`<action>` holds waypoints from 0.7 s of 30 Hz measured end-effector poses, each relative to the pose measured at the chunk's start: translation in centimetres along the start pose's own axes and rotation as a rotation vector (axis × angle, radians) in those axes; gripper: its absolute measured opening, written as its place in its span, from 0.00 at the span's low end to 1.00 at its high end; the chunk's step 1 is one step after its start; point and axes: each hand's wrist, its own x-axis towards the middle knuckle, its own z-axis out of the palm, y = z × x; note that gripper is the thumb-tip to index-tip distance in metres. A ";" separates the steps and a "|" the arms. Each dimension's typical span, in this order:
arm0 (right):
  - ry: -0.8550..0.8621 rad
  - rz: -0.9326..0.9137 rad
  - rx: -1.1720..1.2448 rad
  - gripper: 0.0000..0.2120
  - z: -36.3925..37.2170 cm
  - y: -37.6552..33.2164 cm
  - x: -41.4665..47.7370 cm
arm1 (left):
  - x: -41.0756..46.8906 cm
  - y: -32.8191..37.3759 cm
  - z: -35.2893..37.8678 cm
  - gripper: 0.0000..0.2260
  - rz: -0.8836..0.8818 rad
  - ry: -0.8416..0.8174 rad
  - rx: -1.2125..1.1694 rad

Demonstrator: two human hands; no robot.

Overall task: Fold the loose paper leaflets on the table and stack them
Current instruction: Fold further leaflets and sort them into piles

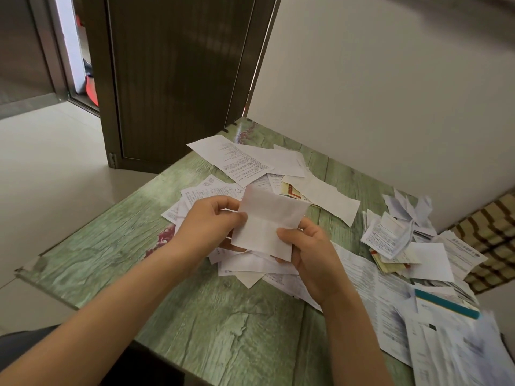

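Two bare forearms [117,310] reach in over the near edge of the desk [217,330], a green wood-grain top. Between the two hands is one leaflet [264,221], white, with a single crease running across its middle. It is held up above the middle of the desk, clear of the papers below.

The left hand [206,221] pinches the leaflet's left edge, thumb in front and fingers curled behind. The right hand [312,254] grips the lower right corner, thumb pressed on the front face and fingers curled behind the sheet.

Under and beyond the hands lie the loose sheets [237,160], one heap spreading from the middle toward the far edge. They overlap too much for an exact count, but at least six separate printed sheets show there.

Near the right edge sits one pile [390,235] of smaller folded papers, uneven and leaning; their number cannot be told. Several large unfolded pages [390,299] cover the near right corner, blurred, and one teal strip [446,303] lies across them.

Past the far left corner stands one dark door [172,79], with a pale floor [41,162] to its left. A white wall [390,93] runs along the far right edge. One woven mat [490,238] shows just beyond the right edge.
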 end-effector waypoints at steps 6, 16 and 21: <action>-0.003 -0.067 0.017 0.20 0.0 -0.2 0.1 | -0.4 0.3 0.1 0.15 0.032 -0.021 0.049; -0.019 -0.163 -0.111 0.26 0.2 0.2 0.0 | -0.2 -0.4 0.5 0.09 -0.091 -0.066 -0.029; 0.082 -0.138 -0.009 0.17 -0.1 -0.1 0.2 | -0.1 -0.6 0.2 0.05 0.091 0.045 0.176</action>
